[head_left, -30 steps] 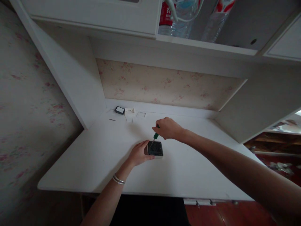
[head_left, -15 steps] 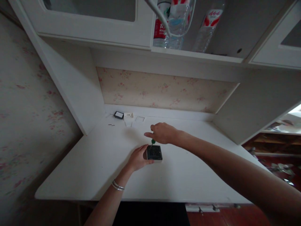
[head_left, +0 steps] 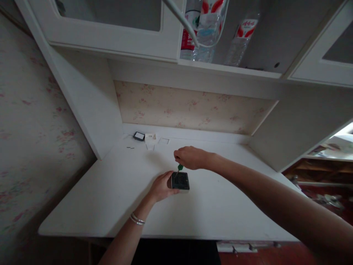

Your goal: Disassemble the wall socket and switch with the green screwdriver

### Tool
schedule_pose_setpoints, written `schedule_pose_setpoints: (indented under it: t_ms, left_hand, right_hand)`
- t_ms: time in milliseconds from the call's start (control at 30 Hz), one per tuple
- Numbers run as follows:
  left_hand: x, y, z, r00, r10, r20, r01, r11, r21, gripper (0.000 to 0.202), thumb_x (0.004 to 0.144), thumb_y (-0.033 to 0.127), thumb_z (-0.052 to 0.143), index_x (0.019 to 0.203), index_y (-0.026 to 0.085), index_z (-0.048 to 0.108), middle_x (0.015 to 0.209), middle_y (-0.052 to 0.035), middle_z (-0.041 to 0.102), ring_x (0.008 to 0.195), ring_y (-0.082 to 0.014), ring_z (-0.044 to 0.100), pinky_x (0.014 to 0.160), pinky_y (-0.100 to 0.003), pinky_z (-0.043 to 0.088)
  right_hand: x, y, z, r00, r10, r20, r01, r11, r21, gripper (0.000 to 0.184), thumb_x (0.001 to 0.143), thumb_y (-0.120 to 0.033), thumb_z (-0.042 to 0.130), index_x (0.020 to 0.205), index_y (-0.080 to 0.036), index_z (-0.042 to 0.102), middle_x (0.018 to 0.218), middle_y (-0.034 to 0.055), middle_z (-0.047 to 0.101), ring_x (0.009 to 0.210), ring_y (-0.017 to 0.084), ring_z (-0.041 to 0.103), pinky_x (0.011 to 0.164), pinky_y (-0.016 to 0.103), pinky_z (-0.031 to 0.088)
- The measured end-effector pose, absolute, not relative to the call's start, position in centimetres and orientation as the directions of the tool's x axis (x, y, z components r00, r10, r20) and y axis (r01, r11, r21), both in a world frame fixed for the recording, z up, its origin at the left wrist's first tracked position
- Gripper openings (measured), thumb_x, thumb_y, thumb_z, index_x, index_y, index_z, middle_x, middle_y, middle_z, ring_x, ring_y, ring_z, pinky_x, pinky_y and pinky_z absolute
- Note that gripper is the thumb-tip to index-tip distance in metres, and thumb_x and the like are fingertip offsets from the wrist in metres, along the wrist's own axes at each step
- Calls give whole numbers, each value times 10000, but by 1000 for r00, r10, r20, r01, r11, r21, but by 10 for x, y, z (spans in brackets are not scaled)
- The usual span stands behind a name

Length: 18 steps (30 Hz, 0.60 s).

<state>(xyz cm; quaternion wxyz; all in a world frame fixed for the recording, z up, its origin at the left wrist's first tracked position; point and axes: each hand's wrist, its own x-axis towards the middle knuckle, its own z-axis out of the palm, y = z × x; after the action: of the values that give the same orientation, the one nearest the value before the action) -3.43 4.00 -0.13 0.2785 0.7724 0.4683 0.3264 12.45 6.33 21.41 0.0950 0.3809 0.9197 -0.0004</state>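
Observation:
A small square box point(head_left: 181, 181), black on top with pale sides, rests on the white desk. Around its left side curls my left hand point(head_left: 162, 186), thumb along the near edge and fingers at the far one. My right hand point(head_left: 189, 157) is closed on a screwdriver point(head_left: 180, 167) with a green handle, held above the box. Its thin shaft slants down to the left part of the black face; I cannot make out a screw under the tip.
Toward the back of the desk point(head_left: 110, 198) lie a dark piece with a white face point(head_left: 139, 136), a cream block point(head_left: 150, 137), thin frame pieces point(head_left: 164, 140) and two small dark strips point(head_left: 130, 148). Plastic bottles point(head_left: 242, 40) stand on the shelf above, where a white cable point(head_left: 183, 22) hangs down.
The fingers of my right hand, partly stretched out before, are now curled in around the screwdriver handle. My left hand still holds the box. The view has shifted slightly.

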Motion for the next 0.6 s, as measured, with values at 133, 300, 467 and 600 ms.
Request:
schedule_pose_setpoints:
  t_ms: [133, 300, 467, 600]
  left_hand:
    - [-34, 39, 3, 352, 904, 245, 525, -407, 748, 802, 566, 407, 834, 1282, 258, 506, 1274, -49, 600, 1143, -278, 565, 1009, -387, 413]
    - [-34, 39, 5, 369, 901, 230, 517, -404, 754, 808, 569, 419, 830, 1288, 248, 502, 1246, -52, 619, 1115, -274, 581, 983, -379, 432]
    - [-36, 39, 0, 350, 908, 230, 545, -397, 739, 854, 573, 439, 830, 1324, 229, 482, 1336, -89, 559, 1203, -296, 526, 1046, -403, 382]
    - [-36, 39, 1, 355, 904, 237, 534, -405, 742, 818, 568, 439, 832, 1293, 249, 503, 1307, -68, 581, 1180, -293, 543, 1029, -403, 401]
  right_hand:
    - [124, 61, 221, -785, 582, -210, 593, 805, 13, 219, 862, -139, 479, 1050, -171, 588, 1077, 99, 639, 906, 214, 619, 742, 295, 427]
    - [121, 62, 225, -844, 494, -207, 517, 853, -70, 280, 796, -169, 605, 1073, -197, 580, 1171, 75, 603, 948, 206, 609, 768, 277, 431]
    - [109, 66, 216, -701, 705, -108, 709, 705, 3, 369, 940, -431, 401, 1052, -139, 597, 983, 148, 675, 871, 261, 631, 704, 326, 437]
    - [107, 68, 219, -772, 615, -158, 632, 770, -92, 269, 866, -202, 475, 1104, -139, 586, 1052, 127, 678, 892, 215, 627, 728, 284, 438]
